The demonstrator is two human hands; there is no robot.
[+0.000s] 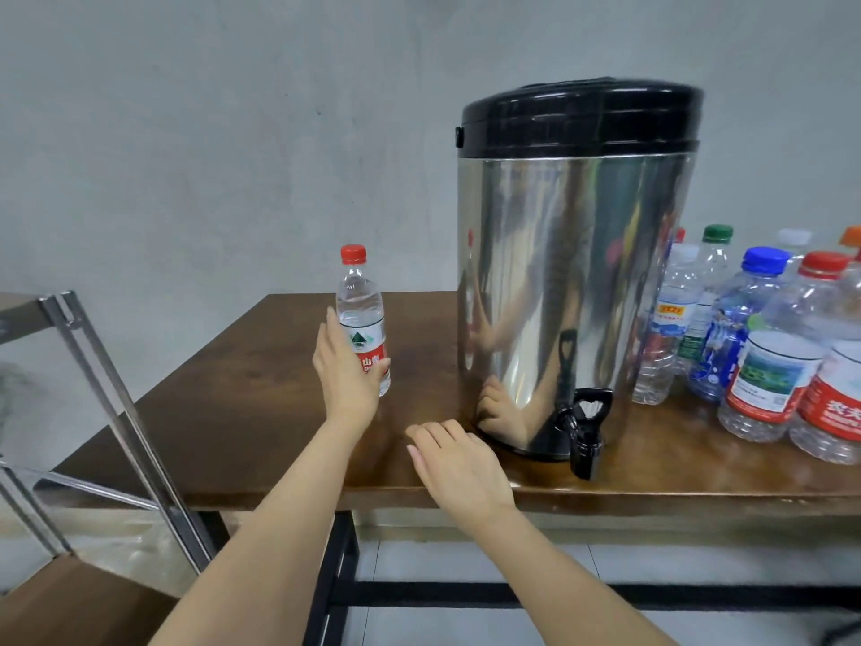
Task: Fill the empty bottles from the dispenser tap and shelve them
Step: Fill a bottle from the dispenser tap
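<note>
Gripping capped bottle point(361, 310) in my left hand point(347, 370) | right hand point(461, 463) flat on counter point(233, 366) | risk: loose grip tips it

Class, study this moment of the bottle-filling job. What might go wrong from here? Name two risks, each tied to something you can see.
1. The tap juts past the edge of the table with no bottle under it, and the right hand rests close by; a bump might spill water onto the floor.
2. The bottles right of the dispenser stand crowded together; pulling one out could topple its neighbours.
</note>
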